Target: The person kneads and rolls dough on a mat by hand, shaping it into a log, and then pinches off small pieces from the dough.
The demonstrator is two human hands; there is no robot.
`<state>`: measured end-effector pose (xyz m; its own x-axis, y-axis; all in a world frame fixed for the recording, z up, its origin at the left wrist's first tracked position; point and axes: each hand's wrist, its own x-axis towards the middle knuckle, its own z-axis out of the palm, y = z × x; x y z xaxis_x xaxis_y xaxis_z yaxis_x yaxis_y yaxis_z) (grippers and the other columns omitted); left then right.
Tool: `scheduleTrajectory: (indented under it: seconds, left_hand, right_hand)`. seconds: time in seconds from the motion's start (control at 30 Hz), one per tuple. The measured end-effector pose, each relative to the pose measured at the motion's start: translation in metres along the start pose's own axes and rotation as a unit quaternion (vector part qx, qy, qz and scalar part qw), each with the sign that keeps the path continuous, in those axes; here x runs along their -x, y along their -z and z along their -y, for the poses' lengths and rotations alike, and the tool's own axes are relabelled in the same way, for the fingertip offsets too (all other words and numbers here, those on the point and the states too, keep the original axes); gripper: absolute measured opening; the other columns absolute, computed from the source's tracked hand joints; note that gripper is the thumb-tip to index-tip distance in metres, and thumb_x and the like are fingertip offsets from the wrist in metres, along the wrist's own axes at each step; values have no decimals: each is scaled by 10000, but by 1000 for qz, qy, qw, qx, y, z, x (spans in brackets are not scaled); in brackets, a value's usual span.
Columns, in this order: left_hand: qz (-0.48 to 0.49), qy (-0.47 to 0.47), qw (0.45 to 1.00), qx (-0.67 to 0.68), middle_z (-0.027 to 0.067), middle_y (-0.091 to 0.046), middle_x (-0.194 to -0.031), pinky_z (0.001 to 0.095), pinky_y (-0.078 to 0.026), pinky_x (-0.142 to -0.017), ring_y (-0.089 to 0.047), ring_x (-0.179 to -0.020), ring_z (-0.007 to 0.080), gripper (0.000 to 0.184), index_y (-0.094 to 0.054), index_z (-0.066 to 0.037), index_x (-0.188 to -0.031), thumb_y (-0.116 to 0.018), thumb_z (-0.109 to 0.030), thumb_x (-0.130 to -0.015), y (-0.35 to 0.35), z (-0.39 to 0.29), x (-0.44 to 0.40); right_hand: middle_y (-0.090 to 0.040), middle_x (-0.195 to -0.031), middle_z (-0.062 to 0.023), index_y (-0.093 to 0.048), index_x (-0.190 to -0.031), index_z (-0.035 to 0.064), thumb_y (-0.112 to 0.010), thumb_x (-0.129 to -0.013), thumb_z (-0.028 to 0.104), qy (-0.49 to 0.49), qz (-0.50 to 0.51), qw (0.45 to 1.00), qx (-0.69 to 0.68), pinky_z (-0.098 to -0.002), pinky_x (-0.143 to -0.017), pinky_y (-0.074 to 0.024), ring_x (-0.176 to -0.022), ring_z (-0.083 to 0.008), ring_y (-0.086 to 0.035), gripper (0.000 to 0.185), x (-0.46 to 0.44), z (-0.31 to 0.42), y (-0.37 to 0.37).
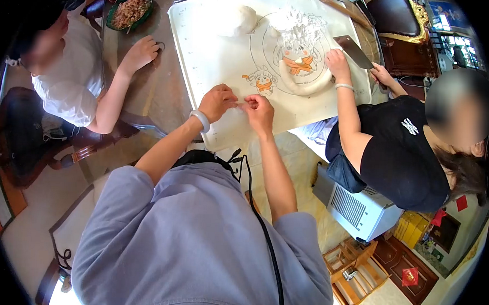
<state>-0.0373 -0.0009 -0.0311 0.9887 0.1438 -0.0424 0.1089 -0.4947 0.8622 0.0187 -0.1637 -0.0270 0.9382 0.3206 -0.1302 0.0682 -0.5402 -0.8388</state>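
Observation:
My left hand [219, 102], with a pale bangle at the wrist, is closed in a pinch over the near part of the white pastry mat [205, 58]. Beside it, my right hand [259, 113] is pinched too, its fingertips close to those of the left. Something small and pale seems to be between them, too small to make out. Farther up the mat sit a white dough mound [244, 19] and a heap of floury dough pieces [304, 30]. A thick curved dough rope [307, 89] lies to the right, over the printed cartoon figures.
At the right, a person in black [403, 148] has one hand by the dough rope and a cleaver [352, 51] in the other. At the left, a person in white [68, 74] sits by a green bowl of filling [130, 12]. A black cable [263, 229] runs down my front.

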Motion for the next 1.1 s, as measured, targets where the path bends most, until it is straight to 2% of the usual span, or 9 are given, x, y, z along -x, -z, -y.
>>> scheduleTrajectory:
  seconds: [0.13, 0.23, 0.33, 0.47, 0.57, 0.63, 0.73, 0.83, 1.1]
  left_hand:
    - [22, -21, 999, -10, 111, -600, -998, 370, -498, -816, -598, -923, 284, 201, -701, -72, -942, -741, -113, -750, 1, -2, 5]
    - [-2, -64, 997, -35, 120, -583, -1050, 369, -502, -829, -590, -958, 286, 298, -682, -74, -1018, -757, -87, -730, 1, -2, 13]
    - [-20, -82, 996, -30, 121, -566, -1101, 380, -491, -867, -567, -1010, 294, 345, -671, -73, -1051, -765, -80, -720, -4, -1, 23]
    - [-35, -76, 996, -31, 129, -552, -1138, 388, -477, -908, -545, -1046, 303, 366, -670, -73, -1059, -771, -73, -708, -11, 1, 27]
    - [-95, -83, 991, -31, 141, -546, -1153, 380, -473, -917, -534, -1054, 302, 356, -670, -62, -1051, -765, -54, -708, -12, -4, 36]
    - [-95, -83, 992, -30, 146, -543, -1161, 376, -474, -914, -531, -1059, 302, 348, -667, -51, -1050, -757, -47, -715, -15, -5, 44]
    - [-113, -84, 989, -45, 144, -541, -1167, 373, -476, -911, -530, -1052, 304, 335, -666, -46, -1050, -746, -41, -725, -22, -2, 46]
    - [-118, -84, 988, -52, 136, -539, -1177, 373, -478, -907, -528, -1043, 308, 320, -672, -55, -1042, -739, -34, -730, -25, -1, 47]
    - [-133, -90, 985, -59, 142, -528, -1197, 378, -471, -906, -500, -1071, 319, 236, -675, -25, -964, -732, -55, -737, -25, -7, 53]
  right_hand:
    - [-634, -868, -80, -646, -897, 52, -788, -678, 130, 57, -14, 994, 91, -345, -668, -499, -712, -212, -632, 272, 2, -2, -3]
    - [-617, -842, -83, -645, -896, 63, -783, -685, 126, 37, -11, 999, -16, -351, -673, -496, -707, -218, -624, 259, 9, -1, 4]
    - [-617, -851, -93, -645, -899, 64, -783, -688, 123, 0, -17, 998, 59, -353, -681, -497, -727, -225, -627, 259, 27, -3, 5]
    - [-622, -883, -99, -655, -947, 60, -761, -723, 138, 24, -27, 997, 69, -353, -694, -499, -753, -241, -633, 260, 29, -2, 2]
    - [-615, -929, -107, -661, -1039, 57, -712, -765, 118, 46, -48, 996, 52, -363, -716, -498, -777, -255, -633, 285, 42, -9, 4]
    - [-607, -981, -120, -656, -1109, 55, -662, -800, 91, 54, -58, 995, 66, -375, -741, -496, -820, -266, -630, 311, 60, -9, 2]
    - [-583, -1071, -142, -630, -1178, 45, -595, -820, 36, 98, -69, 983, 139, -390, -785, -489, -911, -286, -613, 360, 72, -6, -9]
    - [-569, -1091, -152, -620, -1190, 41, -559, -827, 18, 82, -39, 985, 149, -399, -810, -485, -967, -305, -592, 369, 72, 1, -8]
    - [-557, -1109, -147, -613, -1223, 44, -546, -839, 36, 53, -50, 987, 141, -376, -836, -475, -965, -291, -592, 390, 79, 4, -15]
